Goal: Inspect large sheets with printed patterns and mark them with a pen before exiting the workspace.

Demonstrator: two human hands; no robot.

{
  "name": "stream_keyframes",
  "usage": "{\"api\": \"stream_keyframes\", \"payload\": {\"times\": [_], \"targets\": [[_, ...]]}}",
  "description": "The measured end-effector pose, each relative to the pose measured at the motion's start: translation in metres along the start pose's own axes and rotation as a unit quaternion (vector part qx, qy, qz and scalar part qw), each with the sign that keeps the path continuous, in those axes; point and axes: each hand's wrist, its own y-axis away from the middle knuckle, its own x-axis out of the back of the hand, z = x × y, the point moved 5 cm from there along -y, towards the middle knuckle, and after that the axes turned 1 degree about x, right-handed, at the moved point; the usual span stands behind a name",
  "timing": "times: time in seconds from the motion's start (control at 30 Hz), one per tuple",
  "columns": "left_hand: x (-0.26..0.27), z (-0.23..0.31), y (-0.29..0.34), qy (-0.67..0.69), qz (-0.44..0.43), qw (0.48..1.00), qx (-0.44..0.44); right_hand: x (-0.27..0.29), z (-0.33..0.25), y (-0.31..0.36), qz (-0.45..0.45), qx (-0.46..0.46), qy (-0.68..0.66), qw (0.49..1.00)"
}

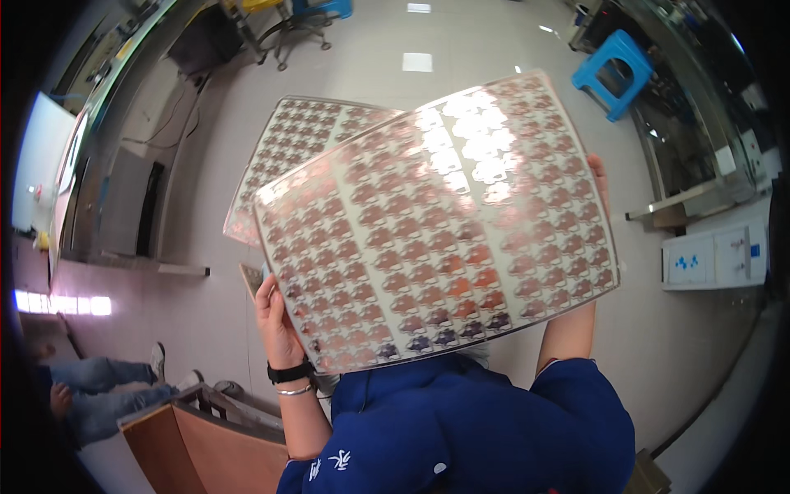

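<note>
A large, glossy rectangular panel (395, 247) is held tilted in front of me. Rows of small repeated copper-coloured shapes cover it, and bright glare lies on its upper part. My left hand (280, 325) is closed on its lower left edge. At the right edge, my right hand (599, 177) grips the panel, most of that hand hidden behind it. A second panel (288, 136) with the same pattern shows beyond the first one's upper left side. The front panel overlaps it, and what supports it cannot be seen.
A blue plastic stool (615, 74) stands at the far right, near a glass-topped bench. Along the left runs another workbench (140, 140). A wheeled chair (292, 33) is at the back. A person's jeans-clad legs (111, 379) and a wooden cabinet (214, 436) are at lower left.
</note>
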Motion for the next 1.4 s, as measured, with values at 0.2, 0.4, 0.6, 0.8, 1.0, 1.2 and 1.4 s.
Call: {"api": "stream_keyframes", "payload": {"times": [0.2, 0.4, 0.6, 0.8, 1.0, 1.2, 1.4], "targets": [[-0.011, 0.003, 0.009, -0.074, 0.017, 0.997, 0.006, 0.016, -0.021, -0.013, 0.011, 0.119, 0.089, 0.989], [-0.018, 0.001, 0.011, -0.097, 0.062, 0.993, 0.024, 0.004, -0.020, -0.012, -0.036, 0.082, 0.060, 0.994], [-0.030, 0.003, 0.011, -0.071, 0.076, 0.994, 0.025, 0.007, -0.020, -0.016, -0.031, 0.086, 0.069, 0.993], [-0.017, 0.010, 0.012, -0.036, 0.036, 0.999, 0.002, 0.024, -0.013, -0.033, -0.119, -0.009, -0.061, 0.991], [-0.009, 0.016, 0.008, 0.050, 0.018, 0.999, 0.012, 0.011, -0.021, 0.001, -0.119, -0.155, 0.214, 0.957], [0.002, 0.050, 0.026, 0.143, -0.013, 0.990, 0.005, 0.014, 0.003, 0.006, -0.062, -0.221, 0.183, 0.956], [0.069, 0.035, 0.090, -0.137, 0.154, 0.977, -0.047, 0.039, -0.026, -0.005, -0.048, -0.008, 0.315, 0.948]]}}
